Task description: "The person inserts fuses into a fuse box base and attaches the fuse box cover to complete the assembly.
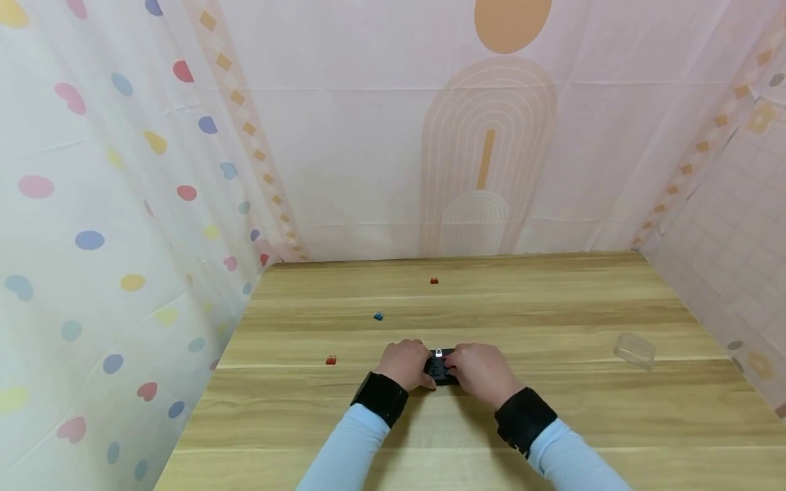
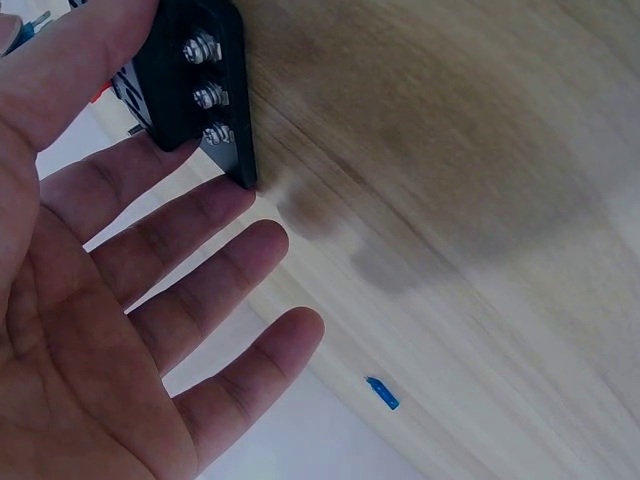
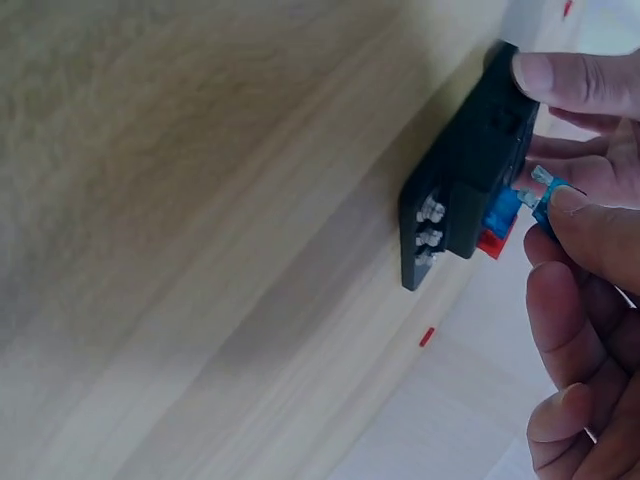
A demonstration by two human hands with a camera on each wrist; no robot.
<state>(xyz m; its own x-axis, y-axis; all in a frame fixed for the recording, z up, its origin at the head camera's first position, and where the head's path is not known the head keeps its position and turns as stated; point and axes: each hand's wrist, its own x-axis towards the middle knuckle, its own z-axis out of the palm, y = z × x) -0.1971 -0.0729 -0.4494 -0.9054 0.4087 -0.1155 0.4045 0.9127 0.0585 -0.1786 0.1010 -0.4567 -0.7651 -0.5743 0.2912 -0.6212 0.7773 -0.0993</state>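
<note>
My left hand [image 1: 404, 363] grips one end of a black fuse block [image 1: 437, 369] by its edges, thumb on one side and fingertips on the other. Metal screw terminals [image 2: 208, 95] line the block's side. In the right wrist view, a blue blade fuse [image 3: 505, 212] and a red blade fuse [image 3: 493, 243] sit in the block. My right hand [image 1: 485, 372] pinches another blue blade fuse [image 3: 543, 207] between thumb and forefinger, its metal prongs facing the block. From the head view, the fingers hide most of this fuse.
On the wooden table [image 1: 276, 423] lie a red fuse [image 1: 331, 360] on the left, a blue fuse [image 1: 378, 316] beyond the left hand and a red fuse [image 1: 434, 281] near the back. A clear plastic box [image 1: 635, 350] stands on the right. Patterned curtains [image 1: 344, 136] surround the table.
</note>
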